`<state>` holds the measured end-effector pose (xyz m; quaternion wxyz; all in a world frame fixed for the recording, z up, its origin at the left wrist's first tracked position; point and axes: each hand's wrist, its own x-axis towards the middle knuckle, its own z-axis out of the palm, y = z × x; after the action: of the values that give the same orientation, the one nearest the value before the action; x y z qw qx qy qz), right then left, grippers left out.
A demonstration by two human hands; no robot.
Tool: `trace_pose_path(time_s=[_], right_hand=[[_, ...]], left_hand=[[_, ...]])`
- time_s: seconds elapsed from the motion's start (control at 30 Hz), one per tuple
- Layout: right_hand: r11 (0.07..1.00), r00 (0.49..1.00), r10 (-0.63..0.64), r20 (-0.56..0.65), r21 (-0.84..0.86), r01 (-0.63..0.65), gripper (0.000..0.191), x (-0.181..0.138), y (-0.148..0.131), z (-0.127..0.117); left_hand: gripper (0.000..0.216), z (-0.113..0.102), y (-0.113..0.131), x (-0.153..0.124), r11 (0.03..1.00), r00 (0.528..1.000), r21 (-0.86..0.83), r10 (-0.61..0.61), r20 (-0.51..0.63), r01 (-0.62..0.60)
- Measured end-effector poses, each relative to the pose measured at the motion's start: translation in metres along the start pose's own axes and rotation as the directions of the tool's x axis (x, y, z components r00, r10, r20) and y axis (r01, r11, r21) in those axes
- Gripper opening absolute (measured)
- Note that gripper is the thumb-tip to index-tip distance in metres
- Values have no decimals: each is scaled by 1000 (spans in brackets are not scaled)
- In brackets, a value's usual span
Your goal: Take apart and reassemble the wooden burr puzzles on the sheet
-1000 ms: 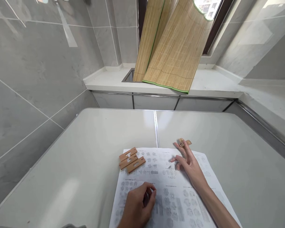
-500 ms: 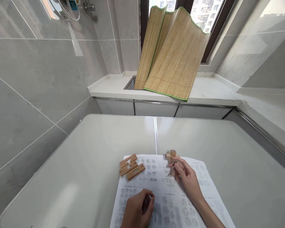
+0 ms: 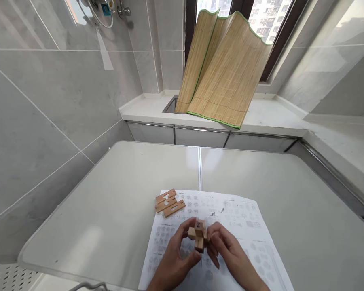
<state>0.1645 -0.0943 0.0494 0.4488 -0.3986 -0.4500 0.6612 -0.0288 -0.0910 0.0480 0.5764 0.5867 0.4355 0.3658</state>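
A small wooden burr puzzle (image 3: pixel 198 233) of crossed blocks is held up above the printed sheet, with a dark mark like a 2 on its top block. My left hand (image 3: pixel 177 254) grips it from the left, thumb below and fingers behind. On its right side, the fingers of my right hand (image 3: pixel 226 250) are closed against the blocks. Several flat wooden pieces with cut-out slots (image 3: pixel 170 202) lie overlapping at the sheet's upper left corner. Under both hands the white printed sheet (image 3: pixel 239 214) shows rows of small diagrams.
The sheet lies on a pale table (image 3: pixel 115 202) with a seam down its middle. Beyond stands a white ledge (image 3: pixel 148 109) with a folded bamboo mat (image 3: pixel 224 76) leaning at the window. A white perforated basket (image 3: pixel 12 277) sits at the lower left.
The wooden puzzle has come from the sheet's far edge toward me and up off the table. My left hand has opened from a curl and closed on it; my right hand has drawn back with it.
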Motion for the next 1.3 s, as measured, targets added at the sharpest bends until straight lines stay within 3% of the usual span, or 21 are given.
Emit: trace_pose_path(time_s=[0.1,0.17,0.27,0.43,0.5,0.6,0.83,1.03,1.17,1.3], right_hand=[[996,1000,-11,-21,89,13,43,-14,13,15],[993,999,13,-44,121,-8,41,-21,19,19],[987,996,87,4,133,-87,44,-29,23,16],[971,972,187,142,124,-205,45,-42,20,9],[968,972,211,101,113,-222,45,-46,22,9],[978,977,205,-54,60,-202,44,-48,31,13],[995,964,62,-258,-62,-81,42,-39,45,27],[989,958,65,-279,-113,-100,40,-31,51,22],[988,939,87,-332,-89,-123,41,-32,56,20],[949,937,-74,-342,-312,-39,40,-38,51,25]], left_hand=[[73,2,5,-1,990,992,-138,-1,124,18],[74,2,5,-2,987,994,-158,-16,112,34],[70,0,5,-5,994,994,-90,-57,93,66],[69,1,14,-14,991,978,41,-133,159,128],[72,2,18,-17,978,971,121,-186,152,169],[72,1,23,-17,963,967,190,-216,134,189],[63,-4,19,-11,988,990,124,-103,95,91],[52,8,5,-13,995,995,13,-103,-4,103],[43,14,0,-16,987,987,51,-151,-50,153],[45,14,-1,-20,982,980,24,-184,-70,186]])
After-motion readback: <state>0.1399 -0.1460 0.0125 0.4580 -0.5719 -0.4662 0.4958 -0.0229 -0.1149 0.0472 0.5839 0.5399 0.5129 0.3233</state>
